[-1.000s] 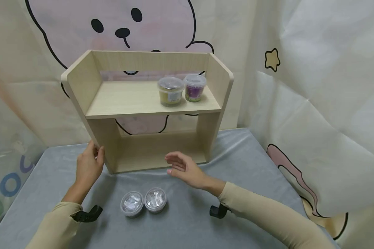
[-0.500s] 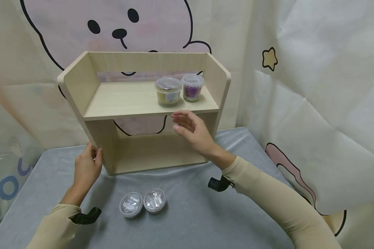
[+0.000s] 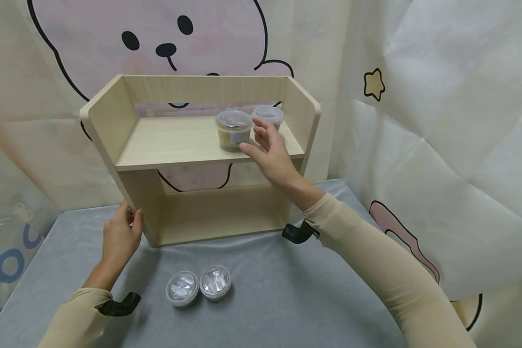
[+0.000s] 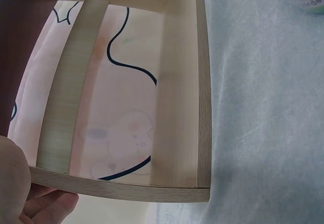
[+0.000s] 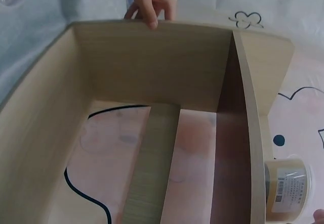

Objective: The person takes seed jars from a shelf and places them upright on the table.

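Note:
My left hand (image 3: pixel 121 237) grips the front edge of the left side panel of a light wooden two-tier shelf (image 3: pixel 217 237), thumb on one face and fingers behind it. On the upper board stands a clear-lidded tub with yellow contents (image 3: pixel 233 130), its label also visible in the right wrist view. Beside it is a second tub with purple contents (image 3: pixel 267 113), now mostly covered by my right hand (image 3: pixel 273 153). The right fingers are loosely bent in front of the purple tub, the thumb by the yellow tub's lower right side. Whether they touch either tub is unclear.
Two lidded tubs, a left one (image 3: pixel 182 289) and a right one (image 3: pixel 215 282), stand close together on the blue-grey cloth (image 3: pixel 261 309) in front of the shelf. A printed curtain (image 3: pixel 452 145) hangs behind and to the right.
My right hand has risen from in front of the lower compartment to the tubs on the upper board. The left hand keeps its grip on the side panel.

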A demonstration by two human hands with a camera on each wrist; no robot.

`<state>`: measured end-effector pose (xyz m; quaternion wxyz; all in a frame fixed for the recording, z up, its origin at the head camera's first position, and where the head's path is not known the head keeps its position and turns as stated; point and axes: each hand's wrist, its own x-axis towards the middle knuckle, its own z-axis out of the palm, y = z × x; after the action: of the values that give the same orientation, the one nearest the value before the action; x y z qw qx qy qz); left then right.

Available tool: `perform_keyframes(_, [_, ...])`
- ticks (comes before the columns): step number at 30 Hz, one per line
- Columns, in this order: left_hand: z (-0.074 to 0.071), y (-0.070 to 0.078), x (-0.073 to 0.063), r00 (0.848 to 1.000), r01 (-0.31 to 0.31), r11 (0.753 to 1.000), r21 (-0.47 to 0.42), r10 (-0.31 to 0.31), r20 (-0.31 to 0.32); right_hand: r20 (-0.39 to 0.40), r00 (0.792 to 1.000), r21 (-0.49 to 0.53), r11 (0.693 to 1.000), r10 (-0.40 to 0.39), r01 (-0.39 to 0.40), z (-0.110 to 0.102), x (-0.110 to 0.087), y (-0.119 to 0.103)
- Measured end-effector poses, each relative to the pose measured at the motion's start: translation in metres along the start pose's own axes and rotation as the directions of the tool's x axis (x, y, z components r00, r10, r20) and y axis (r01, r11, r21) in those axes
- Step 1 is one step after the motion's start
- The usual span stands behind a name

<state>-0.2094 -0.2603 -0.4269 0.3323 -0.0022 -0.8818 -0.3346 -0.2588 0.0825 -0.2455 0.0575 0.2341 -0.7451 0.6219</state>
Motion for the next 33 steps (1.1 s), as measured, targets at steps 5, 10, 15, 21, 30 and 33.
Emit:
perform_keyframes(5, [0.0,0.0,-0.001,1.0,0.013,1.0,0.006,-0.013,0.011,0.004,0.999,0.007,0.999,0.05,-0.05,0.004,0.01,-0.001])
perform_keyframes(10, [0.001,0.0,-0.002,1.0,0.019,1.0,0.003,-0.019,0.014,-0.001,0.996,0.05,0.994,0.093,-0.092,0.008,0.017,-0.002])
perform_keyframes(15, [0.001,0.0,-0.001,1.0,0.006,1.0,0.001,-0.006,0.012,0.014,0.99,0.039,0.989,0.143,-0.144,0.011,0.026,-0.003])
perform_keyframes(21, [0.0,0.0,0.0,1.0,0.005,1.0,0.001,-0.005,0.004,0.069,0.983,0.04,0.984,0.17,-0.173,0.013,0.04,-0.003])
perform_keyframes(30, [-0.001,0.001,0.0,1.0,0.004,1.0,0.007,-0.004,0.006,0.055,0.988,0.002,0.99,0.141,-0.141,0.018,0.049,-0.001])
perform_keyframes(33, [-0.001,0.002,0.0,1.0,0.012,1.0,0.006,-0.012,0.012,0.048,0.989,0.02,0.989,0.142,-0.143,0.018,0.048,-0.001])
